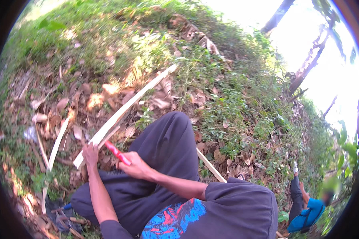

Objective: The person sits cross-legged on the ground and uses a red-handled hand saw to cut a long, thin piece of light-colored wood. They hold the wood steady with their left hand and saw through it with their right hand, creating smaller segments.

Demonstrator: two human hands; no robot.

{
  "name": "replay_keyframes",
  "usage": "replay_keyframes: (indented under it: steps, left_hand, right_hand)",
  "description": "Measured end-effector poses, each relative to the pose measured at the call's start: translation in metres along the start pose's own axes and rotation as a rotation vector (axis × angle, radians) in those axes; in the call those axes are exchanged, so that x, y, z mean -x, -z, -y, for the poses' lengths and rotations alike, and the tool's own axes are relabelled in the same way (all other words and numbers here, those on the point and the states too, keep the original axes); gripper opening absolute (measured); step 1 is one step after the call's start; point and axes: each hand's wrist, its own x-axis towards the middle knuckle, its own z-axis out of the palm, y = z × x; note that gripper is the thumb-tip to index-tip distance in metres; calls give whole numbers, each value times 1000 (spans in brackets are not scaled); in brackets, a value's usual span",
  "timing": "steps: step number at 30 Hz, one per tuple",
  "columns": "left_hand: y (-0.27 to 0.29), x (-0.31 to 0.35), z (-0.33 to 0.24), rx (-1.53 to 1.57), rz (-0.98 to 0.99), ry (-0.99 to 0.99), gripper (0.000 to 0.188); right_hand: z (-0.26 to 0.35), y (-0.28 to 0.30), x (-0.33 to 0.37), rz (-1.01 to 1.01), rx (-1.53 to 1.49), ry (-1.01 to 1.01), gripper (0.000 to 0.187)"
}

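Observation:
A long pale strip of wood or split stem (136, 97) slants from my lap's left side up toward the grass. Near its lower end my left hand (90, 154) is closed around it. My right hand (136, 165) grips a slim red-handled tool (117, 152), whose far tip points at the strip close to my left hand. No blade can be made out, so the kind of tool is unclear. A thinner sliver runs along the strip's right edge just above the tool's tip.
I sit on ground covered in dry leaves (159, 102) and low grass. Other pale strips lie left (58, 143) and beside my right leg (210, 165). A dark bundle (64, 219) is at lower left. Another person in blue (307, 215) sits at far right, below tree trunks (307, 71).

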Motion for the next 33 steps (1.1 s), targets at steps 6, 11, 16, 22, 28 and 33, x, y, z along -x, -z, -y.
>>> replay_keyframes:
  steps: [6,11,16,22,28,33]
  left_hand:
    - [20,-2,-35,-44,98,156,37]
    - [17,3,-21,15,49,176,38]
    - [10,4,-17,35,33,184,38]
    - [11,2,-23,56,70,201,37]
    - [15,2,-22,51,105,211,39]
    - [13,4,-20,56,90,184,39]
  right_hand:
    - [9,9,5,-34,-142,-203,15]
    - [11,0,7,28,-225,-228,15]
    - [16,-1,5,61,-245,-271,15]
    - [12,-4,3,93,-256,-283,15]
    - [16,-4,7,104,-207,-276,15]
    - [25,-5,2,122,-139,-284,15]
